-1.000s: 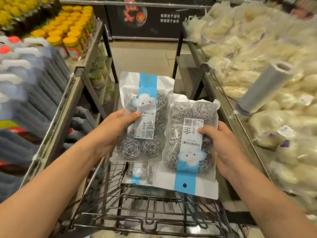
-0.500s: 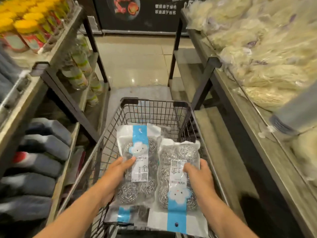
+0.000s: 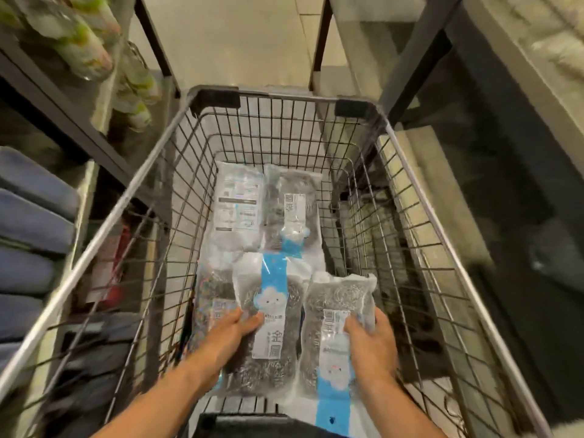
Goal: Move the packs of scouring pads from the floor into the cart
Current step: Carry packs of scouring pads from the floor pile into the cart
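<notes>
Your left hand (image 3: 232, 331) grips one pack of scouring pads (image 3: 268, 327) and your right hand (image 3: 373, 341) grips another pack (image 3: 336, 327). Both are low inside the cart (image 3: 284, 96), above packs already lying there (image 3: 268, 210).

Place: a shop aisle; I stand between two racks.
Cart: my wire cart (image 3: 177, 121) fills the aisle, its basket below me.
Left rack: the dark metal shelves (image 3: 63, 115) carry rows of bottles (image 3: 82, 42) with green labels, and blue packs (image 3: 31, 222) stacked lower down.
Right: a dark counter (image 3: 493, 159) with pale bagged goods (image 3: 550, 49) on top, blurred.
Floor: pale glossy tiles (image 3: 240, 42) ahead.
</notes>
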Tool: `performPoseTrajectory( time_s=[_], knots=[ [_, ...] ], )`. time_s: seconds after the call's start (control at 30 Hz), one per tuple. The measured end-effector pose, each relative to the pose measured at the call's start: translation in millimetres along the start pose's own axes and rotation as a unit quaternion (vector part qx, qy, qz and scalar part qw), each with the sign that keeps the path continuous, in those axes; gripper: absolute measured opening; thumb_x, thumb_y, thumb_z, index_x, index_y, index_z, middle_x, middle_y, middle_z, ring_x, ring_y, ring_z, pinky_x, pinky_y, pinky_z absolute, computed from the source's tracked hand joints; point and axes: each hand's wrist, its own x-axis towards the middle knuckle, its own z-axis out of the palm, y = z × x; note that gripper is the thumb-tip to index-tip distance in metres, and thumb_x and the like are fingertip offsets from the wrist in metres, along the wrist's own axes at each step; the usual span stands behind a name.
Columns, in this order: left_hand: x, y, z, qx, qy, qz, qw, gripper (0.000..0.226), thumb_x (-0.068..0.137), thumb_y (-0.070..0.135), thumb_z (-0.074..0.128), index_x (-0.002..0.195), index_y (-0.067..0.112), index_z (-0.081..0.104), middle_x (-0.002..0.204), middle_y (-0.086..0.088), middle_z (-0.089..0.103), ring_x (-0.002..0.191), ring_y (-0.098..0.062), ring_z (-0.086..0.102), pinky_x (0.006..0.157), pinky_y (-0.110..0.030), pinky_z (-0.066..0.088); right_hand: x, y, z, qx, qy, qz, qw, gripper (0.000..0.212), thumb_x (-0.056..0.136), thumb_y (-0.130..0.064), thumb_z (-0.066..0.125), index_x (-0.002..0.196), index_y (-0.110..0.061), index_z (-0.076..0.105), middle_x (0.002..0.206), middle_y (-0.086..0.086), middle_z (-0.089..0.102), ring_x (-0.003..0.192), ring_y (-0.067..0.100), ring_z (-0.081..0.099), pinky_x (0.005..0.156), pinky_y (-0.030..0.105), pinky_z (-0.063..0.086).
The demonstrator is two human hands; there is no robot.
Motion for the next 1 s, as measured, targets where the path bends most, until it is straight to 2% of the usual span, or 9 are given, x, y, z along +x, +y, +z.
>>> performPoseTrajectory(
  time_s=[0.07,0.13,0.2,0.3,0.5,0.57,0.7,0.9,1.0],
  knots=[
    [8,-5,7,-0.004,-0.018,-0.01,1.0,0.03,0.098,0.034,0.07,0.105,0.004,0.066,0.102,-0.018,0.079,0.078,-0.016,0.077,0.073,-0.03,0.061,7,2,1,0.013,0.0,0.009,1.0,0.017,0.094,-0.019,0.067,0.105,-0.031,0.067,0.092,-0.003,0.073,0.083,0.018,0.068,0.065,0.028,0.044],
    [11,-7,10,0.01,-0.051,-0.016,0.998,0.016,0.106,0.021,0.057,0.104,0.005,0.061,0.069,-0.001,0.076,0.05,-0.004,0.065,0.048,-0.015,0.049,12,6,3,0.006,0.001,0.003,1.0,0.016,0.094,-0.02,0.066,0.104,-0.032,0.067,0.094,0.0,0.074,0.086,0.023,0.071,0.071,0.034,0.049],
    [17,-12,12,0.018,-0.063,-0.03,0.997,0.025,0.105,0.026,0.058,0.11,0.001,0.061,0.069,0.001,0.075,0.057,-0.006,0.068,0.056,-0.016,0.051,16,12,9,-0.032,0.016,-0.01,0.999,0.022,0.092,-0.024,0.066,0.112,-0.036,0.066,0.102,-0.003,0.073,0.095,0.024,0.069,0.079,0.037,0.049],
    [23,-12,13,0.036,-0.041,-0.022,0.998,0.032,0.102,0.038,0.063,0.114,0.009,0.067,0.098,-0.007,0.081,0.091,-0.02,0.074,0.084,-0.032,0.055,17,19,19,-0.12,0.049,-0.046,0.99,0.048,0.094,-0.036,0.065,0.139,-0.039,0.05,0.117,-0.004,0.071,0.106,0.028,0.067,0.092,0.047,0.055],
    [35,-17,16,0.066,0.014,-0.016,0.998,0.026,0.103,0.037,0.064,0.12,0.018,0.062,0.099,0.001,0.08,0.089,-0.017,0.073,0.081,-0.034,0.058,20,29,29,-0.289,0.075,-0.101,0.949,0.07,0.106,-0.04,0.05,0.165,-0.019,0.019,0.159,0.012,0.043,0.14,0.033,0.05,0.109,0.049,0.045],
    [37,-21,22,0.084,0.062,0.003,0.995,0.031,0.099,0.035,0.069,0.124,0.021,0.058,0.113,0.002,0.075,0.103,-0.02,0.071,0.092,-0.039,0.056,21,32,31,-0.311,0.086,-0.108,0.94,0.07,0.107,-0.041,0.046,0.166,-0.019,0.016,0.159,0.013,0.041,0.14,0.033,0.049,0.109,0.049,0.045],
    [35,-25,38,0.115,0.144,0.044,0.982,0.041,0.096,0.035,0.073,0.13,0.02,0.054,0.126,0.0,0.067,0.115,-0.023,0.064,0.095,-0.036,0.051,24,37,46,-0.304,0.124,-0.098,0.939,0.067,0.107,-0.039,0.047,0.165,-0.022,0.021,0.157,0.013,0.045,0.134,0.036,0.049,0.106,0.054,0.047],
    [34,-23,41,0.149,0.161,0.032,0.975,0.034,0.095,0.041,0.074,0.117,0.027,0.051,0.11,0.008,0.062,0.102,-0.017,0.059,0.074,-0.029,0.042,27,47,55,-0.272,0.129,-0.108,0.947,0.065,0.108,-0.037,0.045,0.166,-0.018,0.024,0.161,0.014,0.044,0.141,0.038,0.045,0.112,0.054,0.042],
    [34,-20,40,0.16,0.168,0.03,0.972,0.036,0.092,0.044,0.076,0.114,0.029,0.05,0.111,0.007,0.062,0.105,-0.019,0.061,0.081,-0.031,0.042,34,54,62,-0.254,0.125,-0.108,0.953,0.063,0.109,-0.033,0.047,0.164,-0.014,0.026,0.162,0.017,0.042,0.147,0.037,0.042,0.119,0.051,0.037]
  ],
)
